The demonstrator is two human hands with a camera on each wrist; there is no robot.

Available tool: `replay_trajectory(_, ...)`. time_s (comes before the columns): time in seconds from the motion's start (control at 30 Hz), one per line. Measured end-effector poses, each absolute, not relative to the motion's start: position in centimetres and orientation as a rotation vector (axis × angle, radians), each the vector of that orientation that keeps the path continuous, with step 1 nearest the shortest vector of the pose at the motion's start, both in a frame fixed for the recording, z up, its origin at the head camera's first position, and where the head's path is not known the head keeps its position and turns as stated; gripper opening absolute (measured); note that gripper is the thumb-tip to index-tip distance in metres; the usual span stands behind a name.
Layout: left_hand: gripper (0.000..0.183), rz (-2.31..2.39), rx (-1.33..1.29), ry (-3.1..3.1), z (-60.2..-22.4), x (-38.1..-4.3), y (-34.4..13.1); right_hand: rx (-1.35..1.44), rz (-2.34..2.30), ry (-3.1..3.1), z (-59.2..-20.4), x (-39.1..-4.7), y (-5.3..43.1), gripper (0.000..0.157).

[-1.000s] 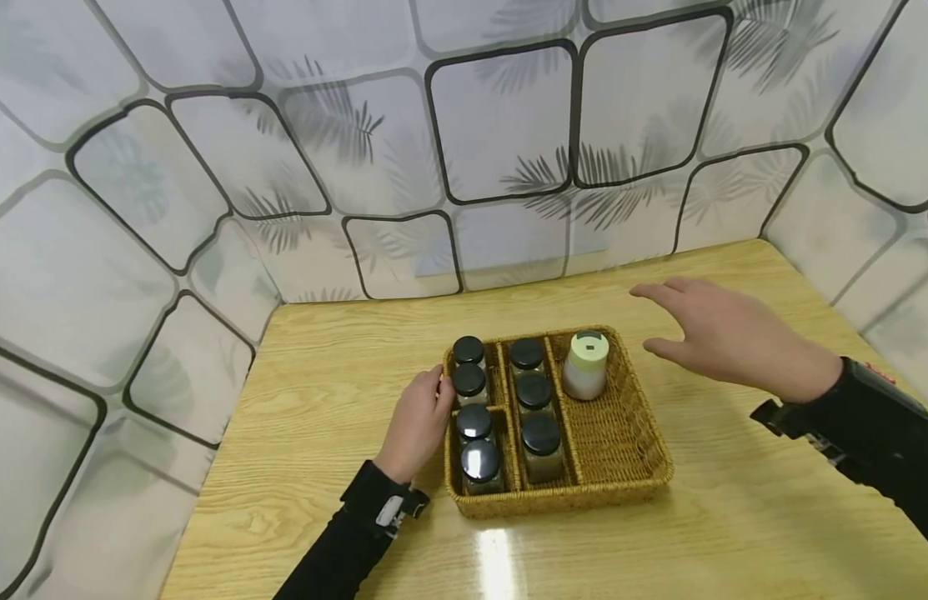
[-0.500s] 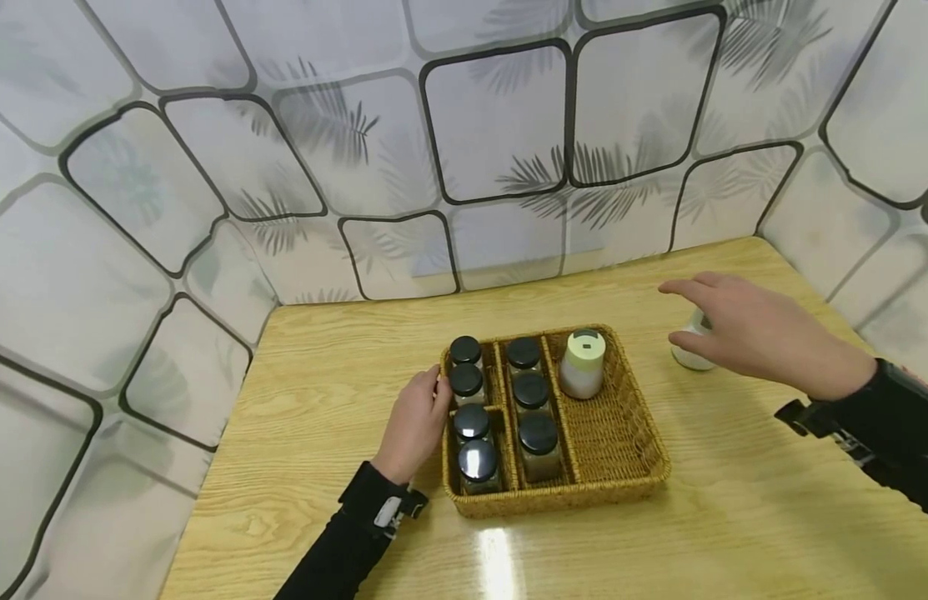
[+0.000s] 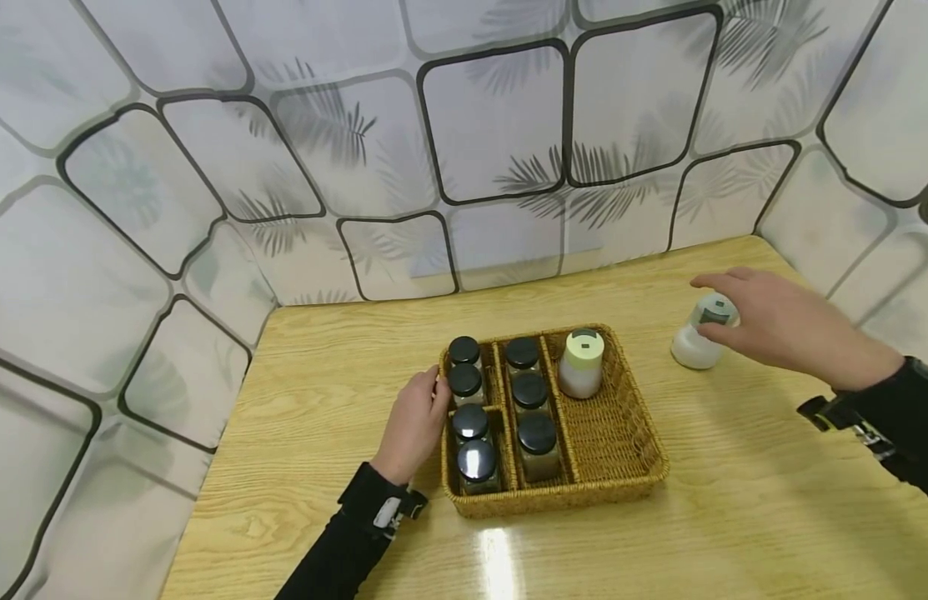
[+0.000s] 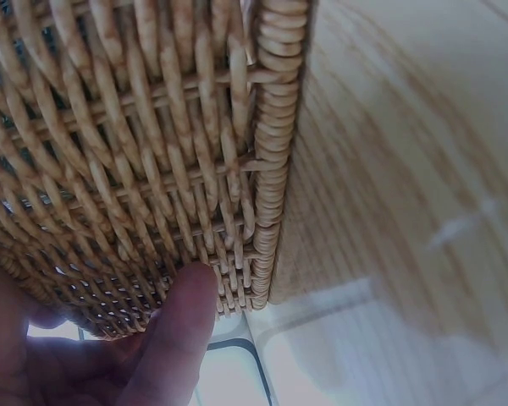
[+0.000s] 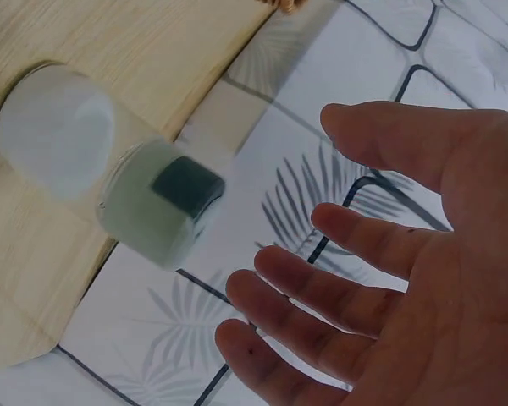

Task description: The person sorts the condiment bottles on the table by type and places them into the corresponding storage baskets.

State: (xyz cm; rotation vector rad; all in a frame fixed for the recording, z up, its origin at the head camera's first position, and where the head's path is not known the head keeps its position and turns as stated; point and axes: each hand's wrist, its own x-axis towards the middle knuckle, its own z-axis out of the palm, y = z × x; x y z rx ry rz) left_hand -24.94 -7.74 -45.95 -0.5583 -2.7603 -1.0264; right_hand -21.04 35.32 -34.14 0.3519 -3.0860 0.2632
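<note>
A wicker basket [image 3: 555, 500] with dividers stands on the table. My left hand [image 3: 413, 425] grips its left wall near the rim; in the left wrist view the thumb [image 4: 179, 334] lies against the outer weave. To the right of the basket a clear seasoning jar [image 3: 694, 346] with white contents stands upright, its pale green lid [image 5: 157, 207] showing a dark flap in the right wrist view. My right hand [image 3: 790, 329] hovers just beside that lid, fingers spread and slightly bent, holding nothing. Part of the lid lies behind the thumb in the head view.
Several black-lidded jars [image 3: 537, 446] fill the basket's left and middle compartments. Another white jar with a yellow-green lid [image 3: 584, 348] stands at the back of the right compartment. A patterned wall covering [image 3: 501, 125] encloses the wooden table [image 3: 321, 400].
My right hand has moved rightward, away from the basket, and the seasoning jar it was hiding now shows beside its thumb. My left hand has stayed on the basket.
</note>
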Motion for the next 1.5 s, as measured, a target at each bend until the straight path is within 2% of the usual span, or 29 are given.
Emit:
replay_trajectory(0.4,0.026,-1.046,-0.544,-2.751,-46.1,-25.0,-7.7,0.297,0.261,-3.121,-35.2,-21.8,37.1,0.063)
replay_trajectory(0.73,0.026,-1.037,-0.554,-2.733,-46.0,-25.0,-7.6,0.299,0.242,-3.167,-36.1,-22.7,37.5,0.067)
replay_trajectory(1.5,0.028,-1.065,-0.559,-2.738,-45.9,-24.9,-7.7,0.379,0.354,-3.144,-38.3,-24.2,37.7,0.054)
